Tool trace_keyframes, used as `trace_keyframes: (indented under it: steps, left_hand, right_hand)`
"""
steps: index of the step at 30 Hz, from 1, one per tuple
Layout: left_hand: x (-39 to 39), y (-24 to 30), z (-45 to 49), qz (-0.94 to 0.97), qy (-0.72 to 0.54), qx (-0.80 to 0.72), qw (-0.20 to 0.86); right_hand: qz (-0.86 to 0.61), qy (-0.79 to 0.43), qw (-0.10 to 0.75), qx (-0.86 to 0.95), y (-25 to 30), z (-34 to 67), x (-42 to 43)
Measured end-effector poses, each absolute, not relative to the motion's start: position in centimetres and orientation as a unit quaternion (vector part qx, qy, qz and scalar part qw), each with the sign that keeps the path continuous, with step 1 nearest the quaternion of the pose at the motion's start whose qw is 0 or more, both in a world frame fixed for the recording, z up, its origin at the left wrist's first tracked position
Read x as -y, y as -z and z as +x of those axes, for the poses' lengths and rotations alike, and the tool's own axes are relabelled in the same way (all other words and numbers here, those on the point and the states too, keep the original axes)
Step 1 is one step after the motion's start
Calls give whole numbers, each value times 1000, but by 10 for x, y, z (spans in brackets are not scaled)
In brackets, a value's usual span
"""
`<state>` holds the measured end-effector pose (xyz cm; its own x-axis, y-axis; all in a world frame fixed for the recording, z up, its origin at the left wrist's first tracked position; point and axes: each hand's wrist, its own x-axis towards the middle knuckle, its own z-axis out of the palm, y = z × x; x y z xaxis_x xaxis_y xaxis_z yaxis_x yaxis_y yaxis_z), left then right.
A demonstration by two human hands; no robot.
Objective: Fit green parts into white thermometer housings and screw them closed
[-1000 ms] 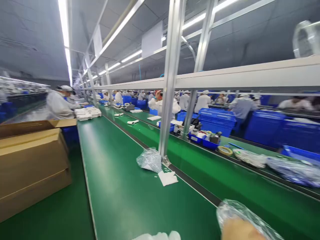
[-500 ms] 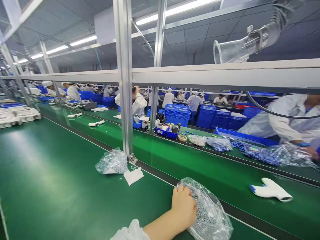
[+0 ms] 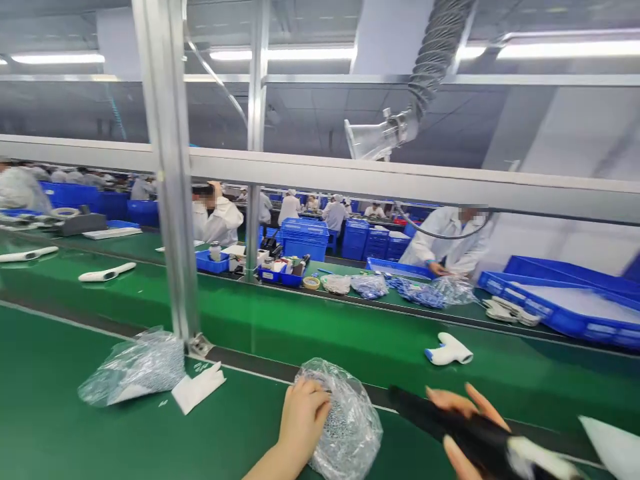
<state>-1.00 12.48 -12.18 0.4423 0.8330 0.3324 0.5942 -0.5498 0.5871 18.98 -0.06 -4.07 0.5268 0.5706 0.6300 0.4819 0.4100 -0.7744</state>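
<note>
My left hand is closed at the left side of a clear plastic bag full of small grey metal parts, too fine to make out singly. Its bent fingertips press in at the bag; what lies between them is hidden. At lower right, my right hand has its fingers around a long black tool that looks like an electric screwdriver, smeared by motion. The tool's dark end points left towards the bag, and a pale section shows at its rear. Beyond, a white gun-shaped housing with a blue tip lies on the green belt.
A second plastic bag and a white paper piece lie left, by a metal post. A white sheet edges in at right. Across the belt, a co-worker handles bagged parts near blue trays.
The view has swung right. My right hand has come into view with the black tool. My left hand stays at the bag, its fingers bent more tightly.
</note>
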Motion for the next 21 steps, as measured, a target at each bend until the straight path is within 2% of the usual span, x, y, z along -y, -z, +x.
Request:
trace_keyframes:
  steps: [5, 9, 14, 21]
  left_hand:
    - [-125, 115, -18, 841, -323, -393, 185]
    - [-114, 88, -27, 842, -365, -365, 156]
    - [-101, 68, -25, 835, -347, -401, 150]
    - [-101, 77, -16, 816, -325, -447, 167]
  right_hand:
    - [-423, -95, 798, 420, 11, 161, -52]
    - [-362, -128, 846, 369, -10, 125, -62]
    - [-327, -212, 854, 346, -19, 112, -50]
    - [-322, -282, 833, 350, -8, 116, -49]
